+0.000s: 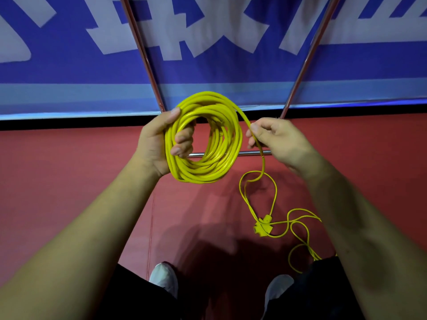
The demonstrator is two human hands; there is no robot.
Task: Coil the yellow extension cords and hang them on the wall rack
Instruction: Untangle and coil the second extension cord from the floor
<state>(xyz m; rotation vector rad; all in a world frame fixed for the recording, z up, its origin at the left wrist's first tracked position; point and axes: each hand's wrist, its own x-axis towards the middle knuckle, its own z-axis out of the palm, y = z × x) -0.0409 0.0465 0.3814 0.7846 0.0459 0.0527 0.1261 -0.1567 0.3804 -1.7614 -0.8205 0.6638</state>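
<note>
Yellow cord coil (205,139) gripped by left hand (157,144), centre frame. Right hand (277,139) fingers pinched on loose strand. Tail with socket block (263,224) on floor at 5 o'clock; next loop best matched, tension kept even.

A blue banner (69,70) is stretching across the wall, carrying large white characters (115,31), with a pale blue stripe (69,95) running along its lower edge. A black strip (69,123) is sitting beneath it where the red floor (57,162) is beginning. A thin seam (151,215) is running down the floor. Two white shoes (164,279) are poking out from dark trousers (138,301), and a shadow (219,255) is falling just ahead of them.
</note>
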